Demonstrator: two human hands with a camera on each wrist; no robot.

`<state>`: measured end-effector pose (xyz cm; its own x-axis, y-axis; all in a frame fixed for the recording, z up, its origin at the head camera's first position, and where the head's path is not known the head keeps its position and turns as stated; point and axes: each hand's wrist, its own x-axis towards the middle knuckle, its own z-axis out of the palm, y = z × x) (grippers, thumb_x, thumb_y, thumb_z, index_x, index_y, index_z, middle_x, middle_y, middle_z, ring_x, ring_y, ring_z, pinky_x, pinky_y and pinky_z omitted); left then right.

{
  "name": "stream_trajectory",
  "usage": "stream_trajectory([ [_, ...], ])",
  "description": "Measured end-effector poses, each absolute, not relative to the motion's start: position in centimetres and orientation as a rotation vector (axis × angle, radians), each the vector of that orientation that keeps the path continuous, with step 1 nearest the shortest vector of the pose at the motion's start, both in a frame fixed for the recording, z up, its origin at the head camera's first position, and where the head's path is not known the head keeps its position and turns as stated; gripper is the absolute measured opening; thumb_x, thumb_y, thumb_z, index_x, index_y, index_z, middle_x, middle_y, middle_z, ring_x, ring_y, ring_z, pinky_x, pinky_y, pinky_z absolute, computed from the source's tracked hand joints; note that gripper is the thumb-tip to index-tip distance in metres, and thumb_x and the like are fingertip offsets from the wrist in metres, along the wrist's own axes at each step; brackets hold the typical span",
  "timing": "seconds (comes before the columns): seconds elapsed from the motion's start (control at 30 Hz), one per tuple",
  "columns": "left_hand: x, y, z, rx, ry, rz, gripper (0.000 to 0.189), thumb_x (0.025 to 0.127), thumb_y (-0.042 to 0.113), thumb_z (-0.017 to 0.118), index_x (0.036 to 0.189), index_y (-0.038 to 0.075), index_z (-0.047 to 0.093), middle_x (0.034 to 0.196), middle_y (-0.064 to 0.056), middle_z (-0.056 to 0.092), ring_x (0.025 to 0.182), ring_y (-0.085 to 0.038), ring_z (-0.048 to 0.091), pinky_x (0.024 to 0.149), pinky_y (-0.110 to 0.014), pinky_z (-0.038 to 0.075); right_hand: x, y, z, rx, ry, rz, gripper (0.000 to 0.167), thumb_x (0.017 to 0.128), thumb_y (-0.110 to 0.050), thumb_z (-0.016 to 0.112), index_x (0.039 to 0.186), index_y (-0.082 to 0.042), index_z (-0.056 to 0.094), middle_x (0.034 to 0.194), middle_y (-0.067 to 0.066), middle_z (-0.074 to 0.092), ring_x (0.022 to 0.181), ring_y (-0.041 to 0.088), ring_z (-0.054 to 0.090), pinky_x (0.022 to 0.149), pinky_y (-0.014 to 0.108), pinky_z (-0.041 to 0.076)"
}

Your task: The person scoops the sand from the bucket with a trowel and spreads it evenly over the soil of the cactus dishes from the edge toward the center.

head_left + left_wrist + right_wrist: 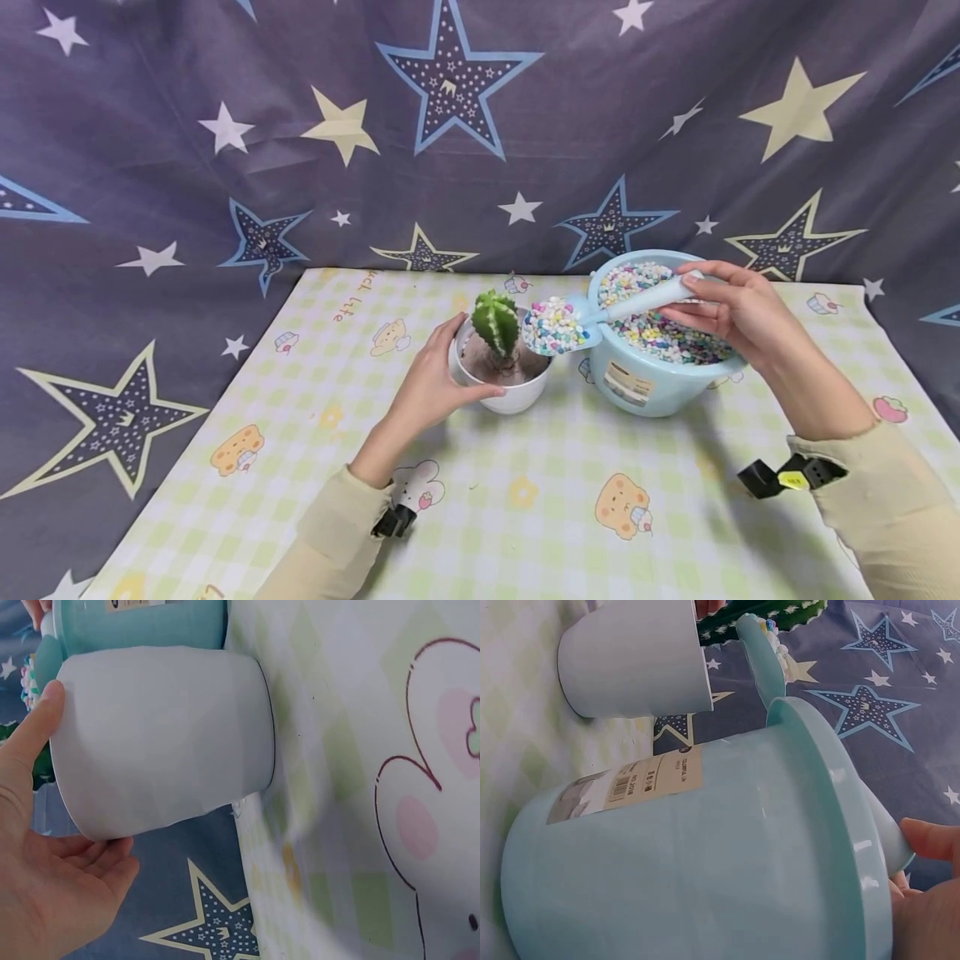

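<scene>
A green cactus (495, 323) stands in a white pot (513, 398) on the table, with brown soil around its base. My left hand (430, 379) grips the pot from the left, thumb along the near rim and fingers around the far side. In my right hand (738, 310) is the handle of a light blue scoop (652, 297), heaped with colourful pebbles (555, 325). The scoop's loaded end overlaps the pot's right rim in the head view. Under its handle stands a light blue bucket (651, 400) holding many more pebbles.
A checked tablecloth (525, 533) with cartoon bears and flowers covers the table. Behind it hangs a dark curtain (300, 67) printed with stars. The bucket stands close to the pot's right side and bears a paper label (641, 780).
</scene>
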<state>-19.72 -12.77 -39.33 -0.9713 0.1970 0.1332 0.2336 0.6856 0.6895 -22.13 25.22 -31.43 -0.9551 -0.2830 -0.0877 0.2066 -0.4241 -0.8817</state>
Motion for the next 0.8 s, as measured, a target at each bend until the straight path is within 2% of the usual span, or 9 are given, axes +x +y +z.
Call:
stream_trajectory([
  [0.43,-19.68,-12.87,-39.24,-0.370,-2.844,-1.154,0.117,0.066,0.046,0.091,0.158,0.013,0.027,0.161,-0.012,0.034,0.146,-0.036,0.037,0.119,-0.055,0.035,-22.38,24.56,-31.03,-0.080,1.589,-2.367,0.011,0.101,-0.001,0.053,0.107,-0.004,0.063,0.096,0.011,0.071,0.084,0.025,0.077,0.079,0.031,0.063],
  [0.8,-19.72,-12.78,-39.29,-0.372,-2.840,-1.153,0.116,0.066,0.045,0.091,0.158,0.013,0.028,0.160,-0.012,0.035,0.145,-0.035,0.039,0.119,-0.054,0.035,-22.49,24.32,-30.84,-0.092,1.599,-2.367,0.013,0.100,-0.001,0.054,0.103,-0.005,0.065,0.094,0.011,0.072,0.083,0.025,0.077,0.078,0.030,0.063],
])
